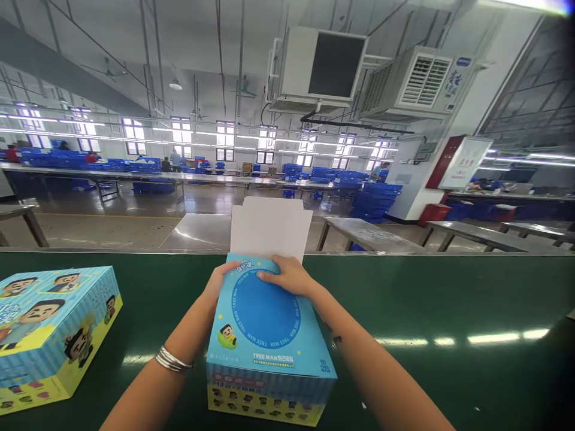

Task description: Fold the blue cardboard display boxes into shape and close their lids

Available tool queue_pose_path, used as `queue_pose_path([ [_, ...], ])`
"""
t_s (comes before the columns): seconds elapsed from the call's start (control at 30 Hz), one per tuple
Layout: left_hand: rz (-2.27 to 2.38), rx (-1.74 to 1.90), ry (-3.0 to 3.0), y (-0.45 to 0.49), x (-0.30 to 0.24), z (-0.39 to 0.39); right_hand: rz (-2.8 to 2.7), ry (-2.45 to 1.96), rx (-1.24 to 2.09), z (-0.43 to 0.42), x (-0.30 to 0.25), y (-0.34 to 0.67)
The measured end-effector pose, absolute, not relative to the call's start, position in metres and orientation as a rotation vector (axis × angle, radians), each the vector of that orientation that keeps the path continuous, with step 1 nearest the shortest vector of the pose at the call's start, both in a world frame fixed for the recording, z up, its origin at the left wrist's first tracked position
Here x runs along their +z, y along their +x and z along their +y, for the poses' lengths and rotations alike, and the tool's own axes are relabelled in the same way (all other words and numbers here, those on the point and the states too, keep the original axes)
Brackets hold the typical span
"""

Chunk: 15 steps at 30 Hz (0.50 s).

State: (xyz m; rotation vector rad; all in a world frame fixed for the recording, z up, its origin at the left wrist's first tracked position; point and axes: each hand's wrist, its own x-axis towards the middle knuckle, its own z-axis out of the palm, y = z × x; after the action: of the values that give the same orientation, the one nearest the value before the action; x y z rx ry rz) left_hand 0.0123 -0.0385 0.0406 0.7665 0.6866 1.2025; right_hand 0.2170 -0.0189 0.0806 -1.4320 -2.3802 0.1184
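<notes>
A light-blue cardboard box (265,317) printed with a dark-blue circle and cartoon figures lies in front of me. At its far end a white flap (269,227) stands up. My left hand (220,281) grips the far left edge of the box, thumb on the top face, the other fingers mostly hidden down the side. Over the far right part of the top lies my right hand (290,275), its thumb pointing left across the circle and its fingers curled at the far edge by the flap. Silver bangles circle my left wrist.
A similar printed box (49,329) stands at the left on the green work surface (431,305). Beyond the far edge are metal tables (368,233), stacks of blue crates (375,200) and a long bench. Several people are far off at the back.
</notes>
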Motion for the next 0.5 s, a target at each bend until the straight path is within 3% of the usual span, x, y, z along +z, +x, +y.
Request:
queue_pose_path([
  [0.13, 0.911, 1.449, 0.816, -0.007, 0.03, -0.025, -2.279, -1.448, 0.161, -0.019, 0.07, 0.203],
  [0.33, 1.016, 1.15, 0.917, -0.021, 0.017, -0.02, -1.973, -1.293, 0.137, -0.032, 0.05, 0.202],
  [0.5, 1.045, 1.097, 0.922, -0.025, 0.013, -0.016, -1.433, -1.338, 0.872, -0.032, 0.03, 0.221],
])
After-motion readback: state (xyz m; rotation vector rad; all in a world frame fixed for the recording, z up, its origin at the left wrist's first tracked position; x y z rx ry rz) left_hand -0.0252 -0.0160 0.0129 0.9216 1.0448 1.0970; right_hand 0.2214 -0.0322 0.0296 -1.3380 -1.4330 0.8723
